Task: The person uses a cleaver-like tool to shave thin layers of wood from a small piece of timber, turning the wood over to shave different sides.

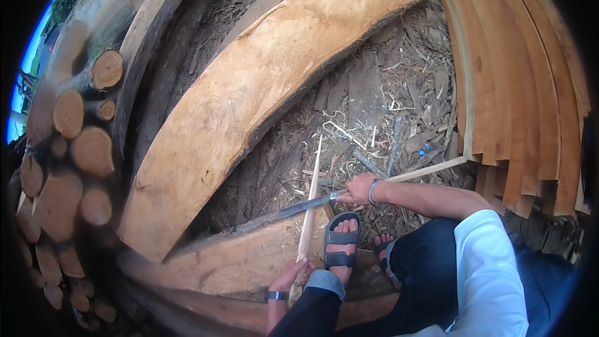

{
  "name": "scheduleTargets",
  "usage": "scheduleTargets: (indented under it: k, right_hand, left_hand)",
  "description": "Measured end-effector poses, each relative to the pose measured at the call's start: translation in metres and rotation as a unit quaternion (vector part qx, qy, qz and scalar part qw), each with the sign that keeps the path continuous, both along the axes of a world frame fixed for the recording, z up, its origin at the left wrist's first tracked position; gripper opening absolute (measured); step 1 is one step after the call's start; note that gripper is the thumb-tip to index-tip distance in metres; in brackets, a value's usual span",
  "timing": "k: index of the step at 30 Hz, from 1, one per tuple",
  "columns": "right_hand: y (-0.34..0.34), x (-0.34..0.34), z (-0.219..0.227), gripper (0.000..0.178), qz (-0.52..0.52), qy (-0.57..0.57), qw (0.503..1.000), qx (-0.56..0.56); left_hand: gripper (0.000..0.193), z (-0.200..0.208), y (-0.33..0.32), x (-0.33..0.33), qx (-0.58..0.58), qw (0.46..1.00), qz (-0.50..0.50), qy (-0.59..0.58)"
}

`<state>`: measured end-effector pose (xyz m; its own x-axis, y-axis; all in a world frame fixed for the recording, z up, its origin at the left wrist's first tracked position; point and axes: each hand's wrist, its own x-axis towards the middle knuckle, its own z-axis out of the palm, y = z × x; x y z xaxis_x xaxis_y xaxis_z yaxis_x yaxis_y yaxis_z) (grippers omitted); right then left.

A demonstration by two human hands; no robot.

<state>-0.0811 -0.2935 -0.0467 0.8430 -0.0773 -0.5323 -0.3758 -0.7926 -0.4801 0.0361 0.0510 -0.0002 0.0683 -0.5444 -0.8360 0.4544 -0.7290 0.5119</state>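
My left hand (291,275), with a dark watch at its wrist, is closed round the lower part of a long pale wooden stick (314,178) that tapers to a point at its far end. My right hand (360,188) grips a long-bladed knife (304,206) by its handle. A pale wooden shaft (430,168) runs on in line behind that hand and appears to be part of the handle. The knife's blade crosses the stick near its middle; whether the edge bites into the wood cannot be made out.
A large curved slab (268,81) lies ahead, another plank (243,262) beside my sandalled feet (342,240). Cut logs (92,151) are stacked at left, sawn boards (505,75) at right. Bark and shavings (399,87) litter the ground between them.
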Motion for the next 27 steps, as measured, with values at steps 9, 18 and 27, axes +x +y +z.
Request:
scheduleTargets:
  k: [9, 18, 27]
  right_hand:
    - [0.021, -0.003, 0.006, 0.074, 0.014, -0.015, 1.0, 0.011]
    - [0.025, -0.017, -0.021, 0.073, 0.034, -0.053, 0.997, -0.043]
    - [0.004, -0.015, -0.002, 0.073, -0.043, 0.007, 0.999, -0.015]
  left_hand:
    - [0.035, -0.017, 0.013, 0.0, 0.013, 0.999, -0.014, -0.033]
    - [0.034, -0.025, 0.011, 0.005, 0.008, 1.0, -0.01, -0.004]
    - [0.036, -0.02, 0.01, 0.005, 0.019, 0.999, 0.001, 0.033]
